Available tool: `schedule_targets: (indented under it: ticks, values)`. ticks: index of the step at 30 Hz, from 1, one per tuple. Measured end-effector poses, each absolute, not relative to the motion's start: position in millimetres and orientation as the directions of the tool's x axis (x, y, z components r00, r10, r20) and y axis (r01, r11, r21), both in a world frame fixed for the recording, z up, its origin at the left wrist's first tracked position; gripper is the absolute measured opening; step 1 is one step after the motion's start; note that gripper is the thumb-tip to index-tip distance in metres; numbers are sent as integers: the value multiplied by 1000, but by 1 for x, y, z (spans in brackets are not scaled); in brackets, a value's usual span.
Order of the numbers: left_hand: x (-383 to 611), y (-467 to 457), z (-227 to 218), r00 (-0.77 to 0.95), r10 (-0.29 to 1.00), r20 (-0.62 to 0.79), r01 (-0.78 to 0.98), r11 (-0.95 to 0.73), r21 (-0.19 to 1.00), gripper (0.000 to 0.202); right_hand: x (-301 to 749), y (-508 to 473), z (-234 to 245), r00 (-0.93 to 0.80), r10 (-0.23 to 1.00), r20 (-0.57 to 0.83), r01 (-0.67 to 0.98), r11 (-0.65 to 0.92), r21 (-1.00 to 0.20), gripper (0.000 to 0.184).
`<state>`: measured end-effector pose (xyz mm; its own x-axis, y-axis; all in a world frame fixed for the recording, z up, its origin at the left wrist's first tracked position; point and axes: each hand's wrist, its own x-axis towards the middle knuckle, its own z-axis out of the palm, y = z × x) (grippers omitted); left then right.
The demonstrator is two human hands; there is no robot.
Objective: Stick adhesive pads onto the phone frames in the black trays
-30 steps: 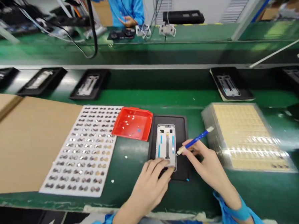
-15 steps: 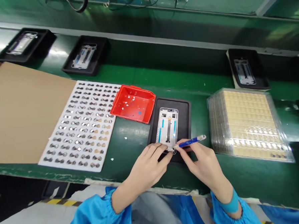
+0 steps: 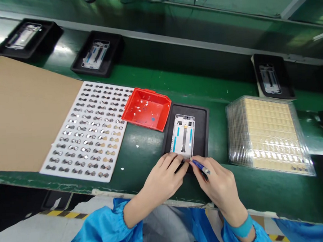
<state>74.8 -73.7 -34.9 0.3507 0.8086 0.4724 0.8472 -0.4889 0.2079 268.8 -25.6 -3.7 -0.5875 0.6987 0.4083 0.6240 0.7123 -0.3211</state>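
So, far left there's one big brown cardboard sheet [image 3: 31, 113]. Behind it on the bench [image 3: 144, 150] sit two black trays, the first [image 3: 45, 42] and the second [image 3: 80, 67], with one phone frame in each. Next over is one white foam sheet [image 3: 106, 179] loaded with little metallic parts, five columns of them; the rows are too fiddly to count for sure. One red bin [image 3: 158, 106] butts up against it, with a handful of white scraps and one blue bit inside. Two more white scraps are loose on the bench just below.

Then the main thing: one silver phone frame [image 3: 182, 136] lying in a third black tray [image 3: 202, 133], just right of the bin. It's got three blue strips and one dark ribbon down the middle. The left hand [image 3: 163, 175] has its fingers bent over the frame's bottom end; can't tell if they're pinching anything. The right hand [image 3: 218, 179] is gripping one blue pen-like tool [image 3: 200, 166], tip down at the frame's lower right corner, near the left fingertips.

Further right, one stack of clear plastic trays [image 3: 270, 129], layers too many to count. Behind that, a fourth black tray [image 3: 282, 75] with one more frame.
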Motion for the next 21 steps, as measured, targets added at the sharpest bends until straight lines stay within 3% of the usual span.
schedule_targets:
  ticks: [3, 7, 10, 14, 17, 21]
  values:
    - [76, -75, -36, 378, 810, 449, 856, -491, 164, 35, 268, -24, -7, -523, 750, 406, 615, 661, -429, 16]
    - [80, -78, -40, 393, 834, 388, 867, -476, 145, 37, 269, -23, -18, -163, 910, 381, 559, 403, -725, 5]
    - [88, -79, -43, 339, 870, 358, 893, -418, 169, 38, 269, -30, -23, -33, 929, 369, 492, 337, -803, 11]
    - [102, -77, -46, 355, 857, 374, 890, -433, 146, 38, 269, -39, -19, -70, 917, 392, 547, 364, -754, 17]
    - [96, -73, -49, 363, 817, 448, 858, -481, 180, 31, 255, -28, -11, -295, 882, 367, 497, 470, -729, 22]
    - [57, -91, -46, 111, 783, 612, 879, -365, 307, 34, 193, -6, 5, -502, 762, 409, 334, 607, -721, 21]
